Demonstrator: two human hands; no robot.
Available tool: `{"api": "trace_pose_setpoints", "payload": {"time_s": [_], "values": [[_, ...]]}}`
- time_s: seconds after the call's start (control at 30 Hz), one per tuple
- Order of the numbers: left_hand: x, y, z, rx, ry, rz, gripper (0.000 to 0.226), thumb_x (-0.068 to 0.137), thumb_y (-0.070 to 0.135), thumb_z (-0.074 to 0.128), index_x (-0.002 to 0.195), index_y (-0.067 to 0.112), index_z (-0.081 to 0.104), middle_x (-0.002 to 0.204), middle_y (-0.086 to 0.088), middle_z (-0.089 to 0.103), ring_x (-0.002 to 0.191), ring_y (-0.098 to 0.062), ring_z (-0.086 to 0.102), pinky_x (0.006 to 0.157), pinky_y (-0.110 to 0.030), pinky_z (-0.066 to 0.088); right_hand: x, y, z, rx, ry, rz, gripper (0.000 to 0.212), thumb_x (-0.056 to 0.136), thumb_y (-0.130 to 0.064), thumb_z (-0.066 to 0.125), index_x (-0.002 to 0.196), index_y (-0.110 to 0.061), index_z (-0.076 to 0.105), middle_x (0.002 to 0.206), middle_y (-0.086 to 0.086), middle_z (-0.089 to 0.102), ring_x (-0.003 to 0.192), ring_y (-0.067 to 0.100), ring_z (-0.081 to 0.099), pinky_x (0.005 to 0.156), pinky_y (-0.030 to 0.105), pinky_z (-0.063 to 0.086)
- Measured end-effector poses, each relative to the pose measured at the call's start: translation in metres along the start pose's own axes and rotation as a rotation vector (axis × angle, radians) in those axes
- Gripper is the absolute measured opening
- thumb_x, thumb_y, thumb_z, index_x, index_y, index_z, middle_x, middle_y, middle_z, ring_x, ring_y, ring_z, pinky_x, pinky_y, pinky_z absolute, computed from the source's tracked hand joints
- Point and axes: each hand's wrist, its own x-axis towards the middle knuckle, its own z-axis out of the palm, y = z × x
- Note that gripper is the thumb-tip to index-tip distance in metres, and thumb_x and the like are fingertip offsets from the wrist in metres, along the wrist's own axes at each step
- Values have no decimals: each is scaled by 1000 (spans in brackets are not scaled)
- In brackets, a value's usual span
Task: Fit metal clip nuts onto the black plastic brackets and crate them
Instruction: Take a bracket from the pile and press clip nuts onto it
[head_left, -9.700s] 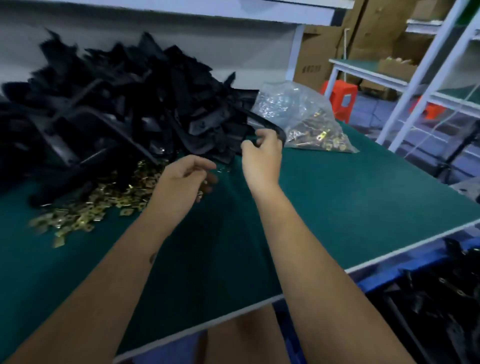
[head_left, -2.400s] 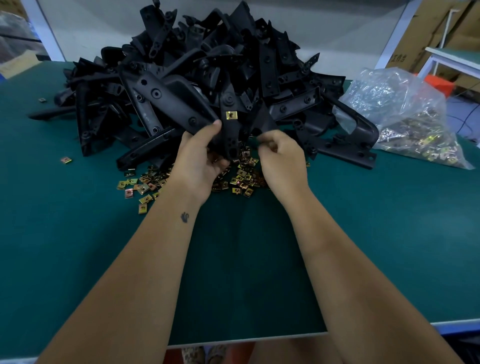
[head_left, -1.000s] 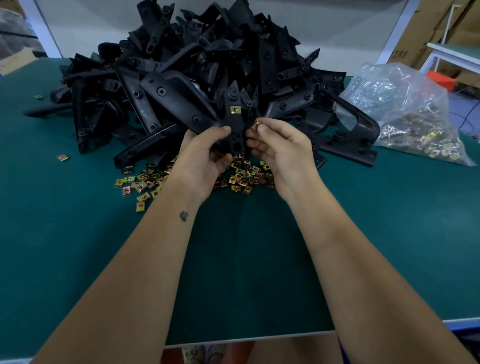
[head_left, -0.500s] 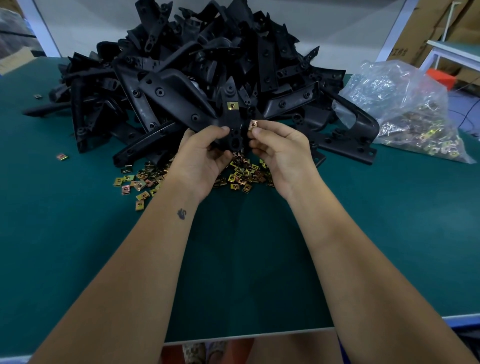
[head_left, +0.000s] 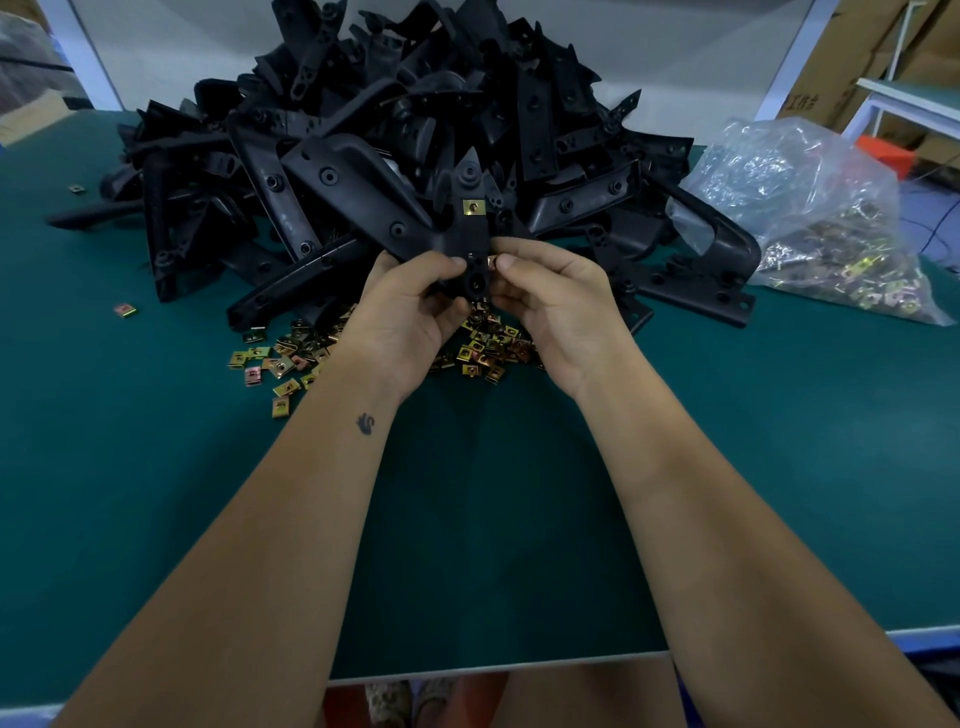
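Since half a second ago, right hand (head_left: 550, 306) has pressed its pinched nut (head_left: 491, 261) against the bracket (head_left: 471, 244); left hand (head_left: 410, 312) grips the bracket's lower end upright.

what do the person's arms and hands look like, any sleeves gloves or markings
Both forearms are bare right to the bottom edge of the picture, with no sleeves in sight. The left hand and the right hand wear no gloves, and no rings, watch or bracelets show. The one marking is a small dark tattoo on the left forearm just below the wrist, shaped somewhat like a swan.
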Motion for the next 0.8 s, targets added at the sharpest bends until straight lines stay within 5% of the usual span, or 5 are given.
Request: {"api": "trace_pose_setpoints", "payload": {"time_s": [0.37,0.8], "values": [[0,-1,-1,-16,14,0,21,89,-4,59,96,13,48,93,-4,67,71,-11,63,52,-19,47,2,0,-3,69,9,-6,13,91,2,60,91,-6,71,81,5,73,77,17,68,79,29,56],[-1,0,0,-3,27,8,28,90,-3,58,112,11,46,97,-4,65,67,-9,62,52,-18,47,2,-1,-5,77,-20,8,10,88,1,64,90,-6,70,81,4,74,75,15,67,76,27,56]]}}
